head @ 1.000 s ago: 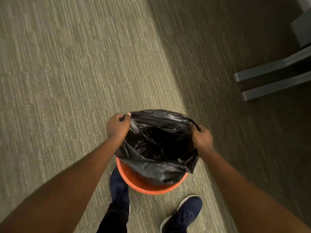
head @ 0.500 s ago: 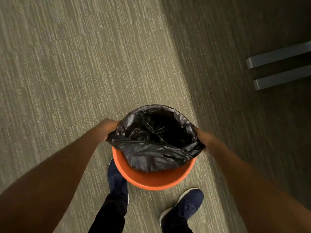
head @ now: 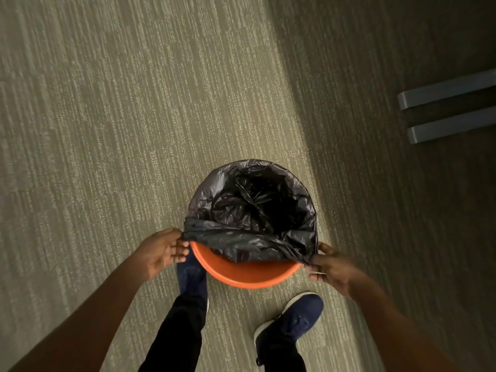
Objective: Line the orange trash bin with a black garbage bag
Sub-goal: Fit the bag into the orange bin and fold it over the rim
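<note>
A person stands over an orange trash bin (head: 249, 277) on a carpeted floor (head: 107, 130), stretching a black garbage bag (head: 252, 210) across its mouth. At left, the person's left hand (head: 161, 253) pinches the near-left corner of the bag's open edge between thumb and fingertips, the remaining fingers loosely curled just outside the bin's rim. The bag already wraps over the far half of the rim and sags into the bin, its crumpled middle dark and hard to make out; the near half of the orange rim is bare, with the bag's loose edge drawn taut in a band above it from one hand to the other. Below the bin, a navy shoe (head: 192, 275) sits partly tucked under the near-left side of the rim, a black trouser leg (head: 177, 331) rising from it, and a second navy shoe (head: 292, 320) with a white sole points outward to the right. At right, the right hand (head: 331, 267) grips the near-right corner of the bag, fingers closed on the plastic right at the rim. The bin stands at the boundary where the lit carpet gives way to shadow. Two grey bars (head: 451, 111) lie on the shadowed floor toward the far right.
</note>
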